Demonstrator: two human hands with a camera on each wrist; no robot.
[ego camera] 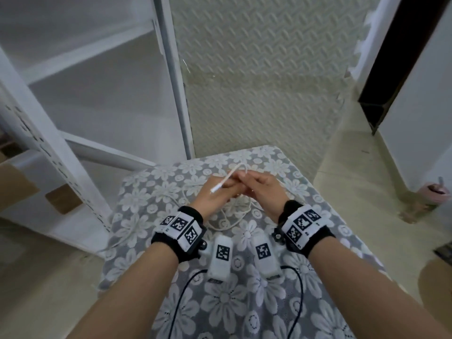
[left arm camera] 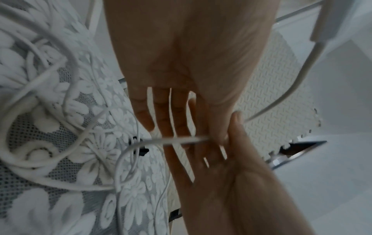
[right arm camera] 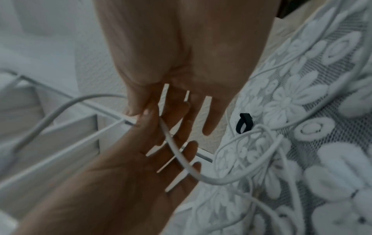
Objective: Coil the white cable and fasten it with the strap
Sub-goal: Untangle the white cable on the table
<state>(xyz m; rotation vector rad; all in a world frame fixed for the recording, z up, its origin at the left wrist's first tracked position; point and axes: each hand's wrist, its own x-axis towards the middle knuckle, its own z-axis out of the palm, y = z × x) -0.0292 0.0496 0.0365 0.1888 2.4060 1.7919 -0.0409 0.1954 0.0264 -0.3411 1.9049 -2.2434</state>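
Above a small table with a flowered lace cloth (ego camera: 269, 302), my left hand (ego camera: 226, 189) and right hand (ego camera: 247, 179) meet and both pinch the white cable (left arm camera: 181, 140) between thumb and fingers. Its connector end (ego camera: 215, 189) sticks out over my left hand, and a short loop (ego camera: 242, 167) rises beyond the fingers. The remaining cable lies in loose tangled loops (ego camera: 234, 216) on the cloth under the hands. A small black strap (right arm camera: 243, 123) lies on the cloth near the far table edge, also visible in the left wrist view as the strap (left arm camera: 141, 149). It is hidden in the head view.
A white metal rack (ego camera: 73, 118) stands left of the table, with cardboard (ego camera: 14, 187) beside it. Beyond the table lies an embossed foam floor mat (ego camera: 269, 69). A pink cup (ego camera: 435, 194) stands on the floor at right. Black leads (ego camera: 299, 289) trail from the wrist cameras.
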